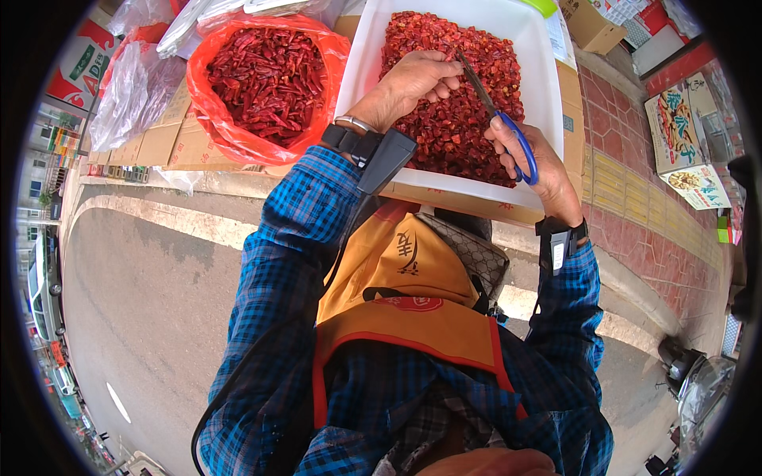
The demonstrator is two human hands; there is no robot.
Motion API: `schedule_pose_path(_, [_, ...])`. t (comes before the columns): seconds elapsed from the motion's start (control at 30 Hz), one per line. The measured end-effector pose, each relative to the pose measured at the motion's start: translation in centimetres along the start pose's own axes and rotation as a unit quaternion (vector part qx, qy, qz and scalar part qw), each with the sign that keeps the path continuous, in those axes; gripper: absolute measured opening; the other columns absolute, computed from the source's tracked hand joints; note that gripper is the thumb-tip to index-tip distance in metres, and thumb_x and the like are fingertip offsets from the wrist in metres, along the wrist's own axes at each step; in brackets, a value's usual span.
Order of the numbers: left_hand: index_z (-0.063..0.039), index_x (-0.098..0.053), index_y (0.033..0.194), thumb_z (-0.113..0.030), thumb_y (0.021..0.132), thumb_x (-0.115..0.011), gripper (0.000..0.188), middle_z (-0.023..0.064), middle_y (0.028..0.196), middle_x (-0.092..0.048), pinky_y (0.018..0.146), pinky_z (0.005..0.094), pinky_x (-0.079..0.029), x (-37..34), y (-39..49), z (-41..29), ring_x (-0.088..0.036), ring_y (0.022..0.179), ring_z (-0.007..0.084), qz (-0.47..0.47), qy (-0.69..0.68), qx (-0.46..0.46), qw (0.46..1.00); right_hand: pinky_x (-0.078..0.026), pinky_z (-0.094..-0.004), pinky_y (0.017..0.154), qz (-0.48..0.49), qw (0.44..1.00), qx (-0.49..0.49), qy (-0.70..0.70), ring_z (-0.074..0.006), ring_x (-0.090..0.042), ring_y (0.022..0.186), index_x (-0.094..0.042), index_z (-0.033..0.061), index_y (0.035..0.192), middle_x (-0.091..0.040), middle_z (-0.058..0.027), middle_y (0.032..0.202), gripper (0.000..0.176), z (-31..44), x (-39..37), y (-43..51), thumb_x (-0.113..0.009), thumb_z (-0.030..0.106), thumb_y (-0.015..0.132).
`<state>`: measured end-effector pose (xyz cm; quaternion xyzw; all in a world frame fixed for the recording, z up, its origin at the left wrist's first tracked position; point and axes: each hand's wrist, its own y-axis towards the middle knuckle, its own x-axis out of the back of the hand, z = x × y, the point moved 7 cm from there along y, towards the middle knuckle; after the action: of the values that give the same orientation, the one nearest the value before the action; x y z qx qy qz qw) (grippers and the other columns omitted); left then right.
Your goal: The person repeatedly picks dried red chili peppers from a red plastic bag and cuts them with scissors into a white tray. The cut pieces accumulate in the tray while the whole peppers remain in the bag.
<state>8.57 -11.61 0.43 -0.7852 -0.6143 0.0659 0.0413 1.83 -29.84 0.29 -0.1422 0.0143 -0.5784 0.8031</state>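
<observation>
In my right hand [536, 157] is a pair of scissors [481, 90] with blue handles, its blades pointing up and left. My left hand [424, 77] is pinched close to the blade tips, on what looks like a dried red chili, mostly hidden by the fingers. Both hands are over a white plastic tray [552, 101] holding a thick layer of cut red chili pieces [455, 140]. To the left, an open red plastic bag [202, 83] is full of whole dried red chilies [268, 89].
Flattened cardboard [161, 140] lies under the bag and tray. Clear plastic bags [128, 89] sit at far left. A light-green object [540, 6] touches the tray's far corner. Printed cardboard boxes [678, 131] stand right, beyond the red-tiled pavement [622, 226]. A cable [262, 339] runs along my left arm.
</observation>
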Motion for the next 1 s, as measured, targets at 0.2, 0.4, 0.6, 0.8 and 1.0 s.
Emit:
schedule_pose_path(0.2, [-0.006,-0.063,0.094,-0.026,0.090,-0.060,0.021,0.0007,0.074,-0.061,0.047,0.0182,-0.038,0.28,-0.06,0.10,-0.053,0.057,0.0062,-0.024,0.029,0.004,0.999,-0.023,-0.0178,0.034,-0.007,0.999,-0.016,0.049,0.0001,-0.032,0.038,-0.058,0.0046,0.081,-0.038,0.0092,0.053,0.043,0.03,0.07,-0.09,-0.069,0.046,0.081])
schedule_pose_path(0.4, [-0.006,-0.063,0.096,-0.027,0.090,-0.060,0.023,0.0010,0.074,-0.060,0.045,0.0191,-0.037,0.59,-0.27,0.32,-0.051,0.055,0.0061,-0.042,0.030,0.011,0.999,-0.019,-0.0178,0.033,-0.004,0.998,-0.026,0.060,0.0006,-0.030,0.037,-0.056,0.0076,0.078,-0.036,0.0109,0.052,0.039,-0.34,0.34,0.20,-0.069,0.044,0.082])
schedule_pose_path(0.6, [-0.004,-0.061,0.102,-0.026,0.090,-0.059,0.026,0.0019,0.076,-0.060,0.049,0.0194,-0.040,0.82,0.22,0.85,-0.052,0.058,0.0064,-0.042,0.046,0.018,0.998,-0.019,-0.0184,0.033,-0.015,0.999,-0.033,0.021,0.0003,-0.029,0.036,-0.056,0.0099,0.074,-0.035,0.0110,0.050,0.038,-0.77,0.43,0.38,-0.069,0.044,0.081])
schedule_pose_path(0.8, [0.000,-0.056,0.111,-0.019,0.093,-0.054,0.027,0.0052,0.087,-0.060,0.060,0.0201,-0.046,0.82,0.37,1.03,-0.055,0.068,0.0085,-0.057,0.018,0.016,0.998,-0.020,-0.0194,0.034,-0.026,0.999,-0.017,-0.003,-0.0011,-0.030,0.037,-0.058,0.0095,0.073,-0.036,0.0100,0.050,0.039,-0.74,0.68,0.55,-0.070,0.046,0.080])
schedule_pose_path(1.0, [0.002,-0.055,0.109,-0.017,0.094,-0.050,0.024,0.0048,0.085,-0.061,0.060,0.0206,-0.047,0.27,-0.17,0.21,-0.057,0.068,0.0084,-0.016,0.061,-0.002,0.998,-0.027,-0.0207,0.044,-0.016,0.995,0.021,-0.092,-0.0036,-0.037,0.050,-0.060,0.0070,0.081,-0.042,0.0060,0.059,0.046,0.18,0.49,0.40,-0.066,0.053,0.080])
